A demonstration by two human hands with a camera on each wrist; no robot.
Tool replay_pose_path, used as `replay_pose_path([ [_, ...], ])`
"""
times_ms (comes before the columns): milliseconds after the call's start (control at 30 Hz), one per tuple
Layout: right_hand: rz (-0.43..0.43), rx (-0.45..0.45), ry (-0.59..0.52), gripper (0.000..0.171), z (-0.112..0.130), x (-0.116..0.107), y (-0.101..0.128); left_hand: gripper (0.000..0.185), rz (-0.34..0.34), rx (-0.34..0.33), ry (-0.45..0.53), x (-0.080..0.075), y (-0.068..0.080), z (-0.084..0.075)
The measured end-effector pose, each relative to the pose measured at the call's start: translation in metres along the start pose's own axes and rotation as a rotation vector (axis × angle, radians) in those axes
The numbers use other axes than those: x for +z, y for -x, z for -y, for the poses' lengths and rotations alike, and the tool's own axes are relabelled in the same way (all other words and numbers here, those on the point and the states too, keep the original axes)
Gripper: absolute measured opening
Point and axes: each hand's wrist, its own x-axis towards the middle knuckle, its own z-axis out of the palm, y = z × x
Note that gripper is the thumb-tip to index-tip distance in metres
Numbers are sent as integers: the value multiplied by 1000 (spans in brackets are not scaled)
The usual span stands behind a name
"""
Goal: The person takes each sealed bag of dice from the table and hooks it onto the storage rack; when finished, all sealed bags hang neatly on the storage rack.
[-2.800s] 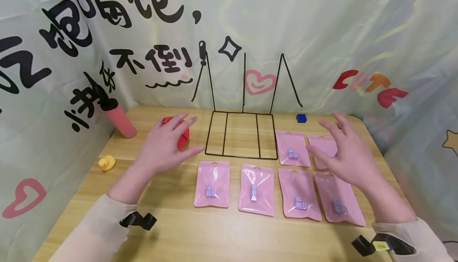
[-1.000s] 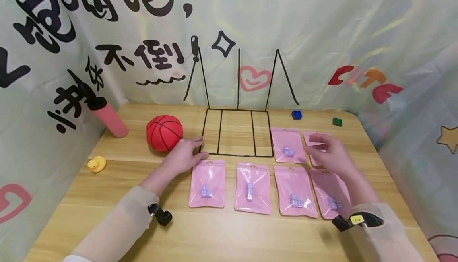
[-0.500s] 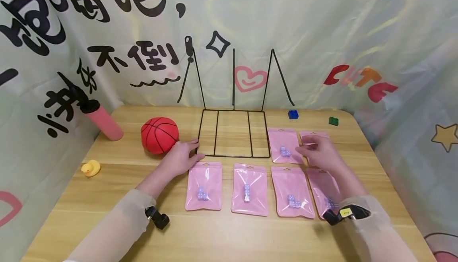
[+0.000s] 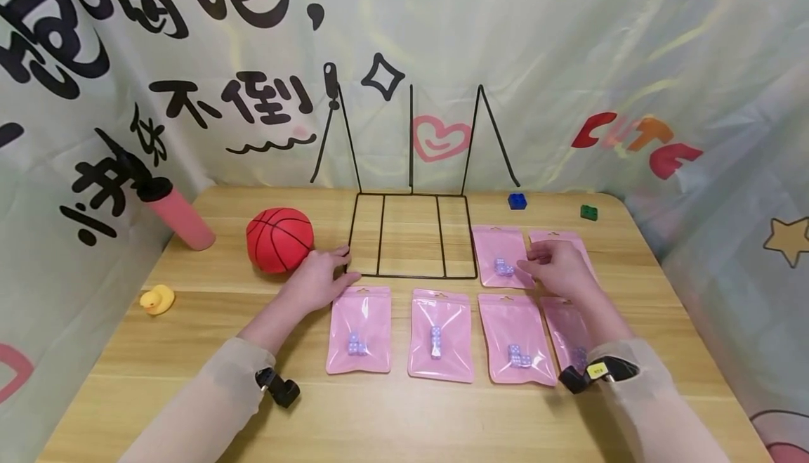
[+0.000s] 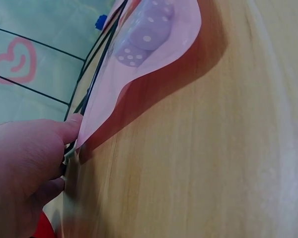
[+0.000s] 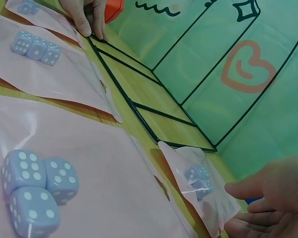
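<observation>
Several pink bags, each with purple dice inside, lie in two rows on the wooden table (image 4: 404, 421). My right hand (image 4: 556, 266) hovers over the back right bag (image 4: 556, 237). Its loosely curled fingertips (image 6: 236, 190) reach the right edge of the back left bag (image 4: 502, 256), also seen in the right wrist view (image 6: 198, 183); no firm pinch shows. My left hand (image 4: 322, 277) rests flat on the front left corner of the black wire rack (image 4: 411, 235). Its thumb (image 5: 69, 128) touches the top corner of the front left bag (image 5: 144, 44).
A red ball (image 4: 280, 239) sits just left of my left hand. A pink bottle (image 4: 180, 213) leans at the back left, with a yellow duck (image 4: 156, 300) near the left edge. A blue block (image 4: 517, 200) and a green block (image 4: 589, 212) lie at the back right. Printed curtains enclose the table.
Both hands came down from above the table. The left one settled on the rack's corner, and the right one slid left across the back right bag toward the back left one.
</observation>
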Motion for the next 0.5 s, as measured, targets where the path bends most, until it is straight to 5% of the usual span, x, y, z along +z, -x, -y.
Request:
replay_pose_path([
  [500, 4, 181, -153, 47, -5, 2, -13, 55, 23, -46, 60, -3, 1, -4],
])
